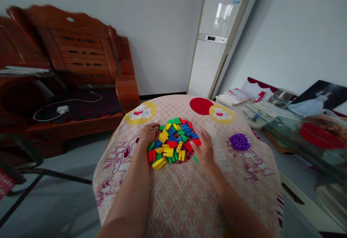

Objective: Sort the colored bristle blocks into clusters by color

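Note:
A loose heap of small plastic pieces in red, yellow, green and blue lies on the round table. Many look like short tubes joined side by side. My left hand rests at the heap's upper left edge, fingers stretched toward a green piece. On the right edge, my right hand has its thumb and fingers apart around a red piece; whether it touches that piece is unclear. A green piece is partly hidden beside the right wrist.
A purple cluster of small pieces sits on the patterned tablecloth to the right. Beyond the right edge stands a cluttered glass shelf with a red bowl. A wooden bench is at left, a white cabinet-like appliance behind.

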Demonstrator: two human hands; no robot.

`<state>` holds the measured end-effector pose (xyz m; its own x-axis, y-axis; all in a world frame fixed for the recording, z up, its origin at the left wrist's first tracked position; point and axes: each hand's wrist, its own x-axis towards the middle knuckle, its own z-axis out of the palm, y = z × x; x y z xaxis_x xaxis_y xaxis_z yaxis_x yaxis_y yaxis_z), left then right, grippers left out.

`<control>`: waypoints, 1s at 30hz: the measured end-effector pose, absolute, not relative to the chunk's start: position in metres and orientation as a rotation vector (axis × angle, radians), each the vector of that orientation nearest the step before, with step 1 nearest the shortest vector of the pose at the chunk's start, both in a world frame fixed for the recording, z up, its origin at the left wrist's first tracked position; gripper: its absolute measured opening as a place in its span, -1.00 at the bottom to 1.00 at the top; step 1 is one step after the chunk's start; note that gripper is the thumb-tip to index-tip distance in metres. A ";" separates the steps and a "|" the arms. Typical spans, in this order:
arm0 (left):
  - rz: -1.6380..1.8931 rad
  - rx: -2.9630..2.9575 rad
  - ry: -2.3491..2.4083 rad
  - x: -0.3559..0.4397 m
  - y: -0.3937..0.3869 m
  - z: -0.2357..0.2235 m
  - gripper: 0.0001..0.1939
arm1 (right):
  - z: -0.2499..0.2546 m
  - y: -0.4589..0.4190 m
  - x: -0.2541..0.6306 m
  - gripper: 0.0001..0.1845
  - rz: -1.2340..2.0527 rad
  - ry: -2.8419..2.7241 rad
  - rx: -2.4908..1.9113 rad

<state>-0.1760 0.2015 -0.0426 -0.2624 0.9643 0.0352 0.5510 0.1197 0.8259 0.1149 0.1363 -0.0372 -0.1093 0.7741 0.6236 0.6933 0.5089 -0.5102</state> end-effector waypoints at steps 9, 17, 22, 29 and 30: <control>1.015 1.407 1.868 -0.171 0.202 -0.035 -0.64 | -0.054 0.160 0.134 -0.32 0.592 -1.635 -1.318; 0.998 1.426 1.822 -0.169 0.192 -0.022 -0.64 | -0.027 0.162 0.085 -0.35 1.002 -1.610 -1.052; 1.026 1.422 1.816 -0.167 0.188 -0.013 -0.60 | -0.027 0.169 0.116 -0.41 0.893 -1.385 -1.141; 1.043 1.642 1.864 -0.166 0.191 -0.004 -0.63 | -0.042 0.193 0.153 -0.44 0.992 -1.185 -1.246; 1.030 1.681 1.856 -0.164 0.192 -0.005 -0.64 | -0.042 0.194 0.154 -0.46 1.020 -1.153 -1.242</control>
<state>-0.1644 0.1920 -0.0047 -0.1717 0.9717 0.1621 0.6518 -0.0113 0.7583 0.1543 0.1944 -0.0416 0.1546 0.9845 0.0832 0.0376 0.0783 -0.9962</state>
